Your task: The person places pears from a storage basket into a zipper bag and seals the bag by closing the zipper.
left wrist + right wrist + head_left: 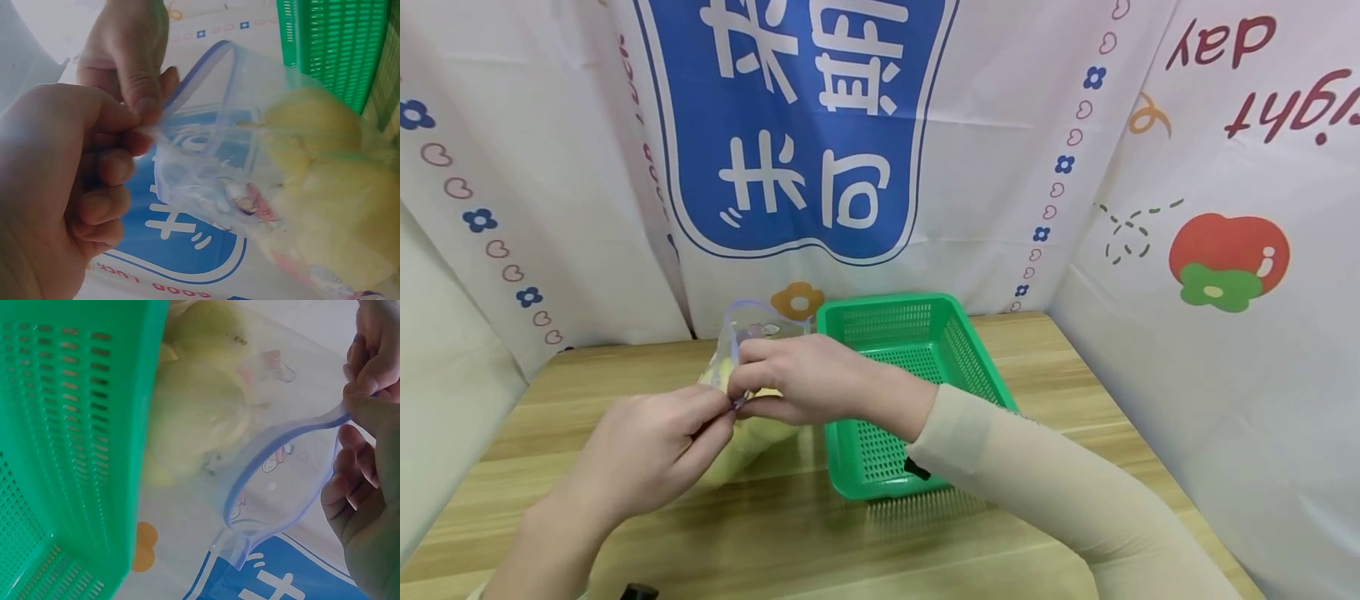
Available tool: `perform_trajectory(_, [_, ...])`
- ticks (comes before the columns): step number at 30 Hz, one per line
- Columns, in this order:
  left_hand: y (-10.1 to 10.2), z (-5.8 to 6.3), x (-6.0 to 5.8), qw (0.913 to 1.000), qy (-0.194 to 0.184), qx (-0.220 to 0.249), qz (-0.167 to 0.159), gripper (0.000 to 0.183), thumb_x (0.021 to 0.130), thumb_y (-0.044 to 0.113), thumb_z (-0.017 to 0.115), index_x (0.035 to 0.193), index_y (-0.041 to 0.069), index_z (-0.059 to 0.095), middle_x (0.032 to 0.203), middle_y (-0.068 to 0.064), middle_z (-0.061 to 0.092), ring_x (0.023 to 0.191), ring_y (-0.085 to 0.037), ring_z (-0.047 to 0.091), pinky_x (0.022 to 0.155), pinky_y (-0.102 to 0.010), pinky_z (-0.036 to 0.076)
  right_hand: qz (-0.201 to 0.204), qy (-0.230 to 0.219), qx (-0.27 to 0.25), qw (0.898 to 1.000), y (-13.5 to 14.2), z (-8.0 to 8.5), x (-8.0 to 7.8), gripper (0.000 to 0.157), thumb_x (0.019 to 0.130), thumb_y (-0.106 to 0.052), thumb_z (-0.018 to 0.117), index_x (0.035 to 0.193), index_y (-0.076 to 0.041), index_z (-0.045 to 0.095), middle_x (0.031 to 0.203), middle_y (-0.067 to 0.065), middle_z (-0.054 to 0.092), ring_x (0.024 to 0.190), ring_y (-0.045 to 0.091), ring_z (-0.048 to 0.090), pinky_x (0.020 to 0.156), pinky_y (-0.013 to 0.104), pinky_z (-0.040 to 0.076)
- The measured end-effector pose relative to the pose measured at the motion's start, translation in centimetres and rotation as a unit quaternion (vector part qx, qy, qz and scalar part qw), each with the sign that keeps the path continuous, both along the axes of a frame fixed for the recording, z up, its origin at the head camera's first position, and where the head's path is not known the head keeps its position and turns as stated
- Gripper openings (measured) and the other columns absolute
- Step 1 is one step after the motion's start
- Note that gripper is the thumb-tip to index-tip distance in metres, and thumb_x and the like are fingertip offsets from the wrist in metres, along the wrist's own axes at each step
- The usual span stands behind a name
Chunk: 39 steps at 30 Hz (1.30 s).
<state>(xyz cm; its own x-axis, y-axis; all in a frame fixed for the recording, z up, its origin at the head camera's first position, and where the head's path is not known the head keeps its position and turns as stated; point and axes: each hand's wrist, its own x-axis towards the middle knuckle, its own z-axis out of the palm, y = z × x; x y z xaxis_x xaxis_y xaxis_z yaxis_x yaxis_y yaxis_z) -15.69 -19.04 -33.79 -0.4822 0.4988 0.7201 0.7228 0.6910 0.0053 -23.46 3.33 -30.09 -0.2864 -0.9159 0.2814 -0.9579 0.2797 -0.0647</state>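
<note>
A clear zip bag (181, 169) with a bluish-purple seal strip holds several pale yellow pears (194, 406). Its mouth gapes in the right wrist view, and small cartoon prints show on the plastic. My left hand (658, 442) pinches one end of the seal between thumb and forefinger. Right beside it, my right hand (808, 379) pinches the same corner, their fingertips meeting there. In the head view the two hands cover much of the bag, which sits left of a green basket (883, 321).
The perforated green basket stands on a wooden table (775, 533), with nothing seen inside its visible part. White printed cloth (977, 192) hangs behind the table and along its right side. My right forearm crosses over the basket.
</note>
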Motion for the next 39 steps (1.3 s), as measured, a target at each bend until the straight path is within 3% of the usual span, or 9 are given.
perform_trajectory(3, [0.1,0.0,-0.1,0.9994,0.034,0.002,0.0,0.02,0.095,0.02,0.055,0.076,0.024,0.058,0.069,0.016,0.051,0.056,0.003,0.032,0.043,-0.018,0.026,-0.004,0.021,0.003,1.0,-0.2,0.2,0.0,0.01,0.106,-0.035,0.075,0.111,-0.026,0.078,0.107,-0.006,0.066,0.09,0.004,0.061,0.067,0.016,0.047])
perform_trajectory(9, [-0.3,0.4,0.9,0.9974,0.059,-0.006,0.04,0.024,0.095,0.025,0.047,0.072,0.024,0.052,0.064,0.017,0.043,0.052,0.002,0.03,0.042,-0.017,0.021,-0.039,0.07,0.019,0.997,-0.1,0.2,-1.1,0.013,0.106,-0.039,0.074,0.109,-0.027,0.075,0.107,-0.006,0.062,0.089,0.006,0.061,0.063,0.019,0.047])
perform_trajectory(16, [-0.6,1.4,2.5,0.9965,0.072,-0.011,0.04,0.028,0.096,0.027,0.047,0.069,0.025,0.048,0.062,0.019,0.035,0.053,0.006,0.024,0.044,-0.014,0.015,-0.078,0.053,0.032,0.995,0.5,-0.4,-2.9,0.013,0.104,-0.042,0.076,0.111,-0.031,0.075,0.118,-0.008,0.065,0.101,0.006,0.064,0.07,0.021,0.053])
perform_trajectory(23, [-0.3,2.6,4.2,0.9948,0.099,0.004,0.022,0.041,0.106,0.029,0.04,0.066,0.025,0.043,0.062,0.021,0.031,0.053,0.008,0.023,0.046,-0.013,0.013,-0.094,0.041,0.036,0.994,0.8,-0.3,-4.8,0.01,0.106,-0.038,0.075,0.104,-0.028,0.074,0.114,-0.006,0.063,0.101,0.01,0.062,0.069,0.024,0.053])
perform_trajectory(31, [-0.7,3.2,5.5,0.9975,0.071,0.004,0.003,0.039,0.104,0.029,0.042,0.064,0.029,0.037,0.065,0.024,0.026,0.058,0.012,0.017,0.051,-0.009,0.012,-0.165,0.03,0.033,0.985,2.4,-0.6,-7.6,0.005,0.107,-0.034,0.074,0.106,-0.03,0.073,0.115,-0.004,0.058,0.096,0.012,0.062,0.067,0.026,0.05])
perform_trajectory(36, [-0.6,3.3,5.9,0.9981,0.058,0.011,-0.016,0.042,0.106,0.03,0.043,0.064,0.029,0.036,0.065,0.023,0.025,0.06,0.014,0.016,0.054,-0.007,0.011,-0.2,0.038,0.046,0.978,2.9,-0.6,-8.6,0.005,0.109,-0.036,0.071,0.106,-0.031,0.071,0.109,-0.004,0.056,0.088,0.013,0.061,0.064,0.026,0.045])
perform_trajectory(39, [-0.8,3.1,6.2,0.9986,0.032,0.016,-0.039,0.039,0.103,0.028,0.047,0.065,0.031,0.037,0.066,0.024,0.027,0.062,0.016,0.019,0.055,-0.005,0.012,-0.222,0.048,0.06,0.972,3.1,-0.6,-8.8,0.007,0.109,-0.039,0.069,0.109,-0.032,0.071,0.107,-0.004,0.056,0.085,0.012,0.06,0.063,0.025,0.044])
